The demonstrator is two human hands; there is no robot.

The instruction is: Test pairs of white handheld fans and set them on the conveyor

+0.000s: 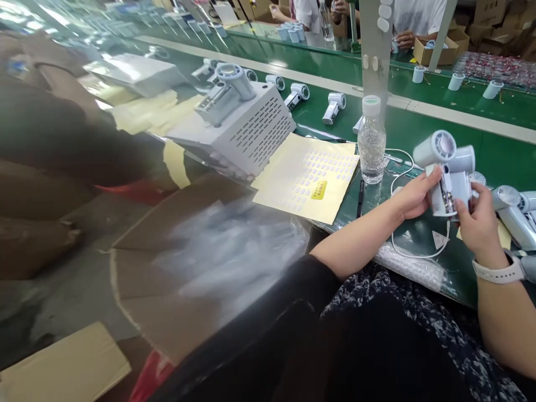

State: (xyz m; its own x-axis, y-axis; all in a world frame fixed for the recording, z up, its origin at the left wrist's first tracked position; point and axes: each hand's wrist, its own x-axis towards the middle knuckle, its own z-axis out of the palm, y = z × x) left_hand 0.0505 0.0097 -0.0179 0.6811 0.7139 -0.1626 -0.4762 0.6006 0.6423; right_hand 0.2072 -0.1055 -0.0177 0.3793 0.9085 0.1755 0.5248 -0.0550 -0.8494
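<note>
The green bench (pixel 498 159) bears a water bottle (pixel 371 142), a sticker sheet (pixel 305 176) and a vented box (pixel 247 131).

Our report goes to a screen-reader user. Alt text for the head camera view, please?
The left hand and right hand hold a white handheld fan over a green workbench. A water bottle and a yellow sticker sheet rest on the bench nearby.

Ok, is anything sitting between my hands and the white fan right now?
Nothing visible. The left hand grips the white fan and the right hand pinches its lower end. The water bottle stands off to the left, and the white cable lies on the table below.
</note>
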